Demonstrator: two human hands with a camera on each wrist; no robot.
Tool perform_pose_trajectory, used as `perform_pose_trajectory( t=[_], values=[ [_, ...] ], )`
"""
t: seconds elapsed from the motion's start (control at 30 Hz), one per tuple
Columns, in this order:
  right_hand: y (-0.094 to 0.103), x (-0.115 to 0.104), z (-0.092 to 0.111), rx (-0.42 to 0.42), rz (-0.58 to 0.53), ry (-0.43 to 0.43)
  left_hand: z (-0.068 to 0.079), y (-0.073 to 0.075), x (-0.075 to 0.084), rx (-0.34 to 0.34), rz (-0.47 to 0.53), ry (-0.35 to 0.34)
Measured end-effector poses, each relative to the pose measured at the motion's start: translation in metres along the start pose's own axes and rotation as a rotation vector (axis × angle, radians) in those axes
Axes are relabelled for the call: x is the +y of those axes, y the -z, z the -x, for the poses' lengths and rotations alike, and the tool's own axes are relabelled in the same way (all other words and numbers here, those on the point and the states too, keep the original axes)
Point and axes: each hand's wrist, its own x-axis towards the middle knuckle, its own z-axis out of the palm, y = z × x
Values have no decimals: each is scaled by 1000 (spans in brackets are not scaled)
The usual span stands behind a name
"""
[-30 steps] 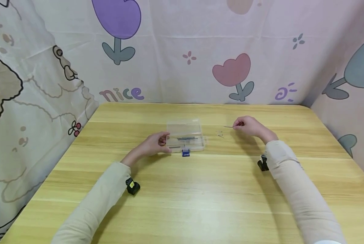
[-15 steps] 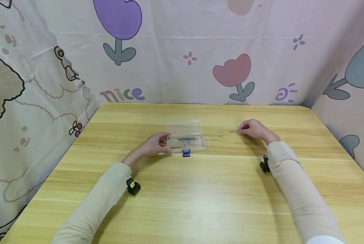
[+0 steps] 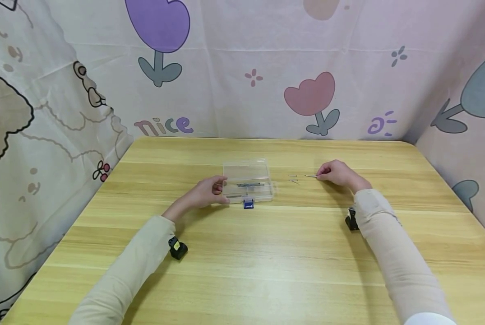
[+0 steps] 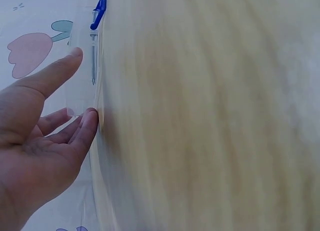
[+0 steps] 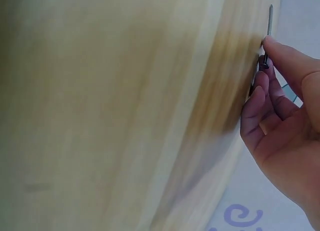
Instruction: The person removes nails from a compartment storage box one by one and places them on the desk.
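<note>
A clear plastic box (image 3: 260, 197) with a blue latch (image 3: 248, 204) lies on the table, its lid (image 3: 245, 170) raised toward the back. Inside are several long nails (image 3: 249, 184), and one nail (image 4: 93, 61) shows behind the front wall in the left wrist view. My left hand (image 3: 203, 192) holds the left end of the box, thumb at the front corner. Further right, my right hand (image 3: 336, 174) pinches a nail (image 5: 270, 22) between thumb and fingers, its point sticking out to the left. Small nails (image 3: 293, 180) lie between the box and that hand.
The wooden table (image 3: 242, 271) reaches back to a printed cloth (image 3: 226, 90) hung behind it and along both sides. Black wrist cameras (image 3: 178, 249) are strapped at both sleeves.
My right hand with the nail has moved slightly right and toward me, now lower beside the loose nails. My left hand stays at the box.
</note>
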Motion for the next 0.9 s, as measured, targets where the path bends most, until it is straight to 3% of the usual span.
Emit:
perform_pose_trajectory(
  t=[0.6,0.9],
  values=[
    [1,1,2,6,-18,13,2,1,3,-6,-5,-11],
    [11,-8,6,79,-258,-85,2,2,3,-4,-10,-10]
  ],
)
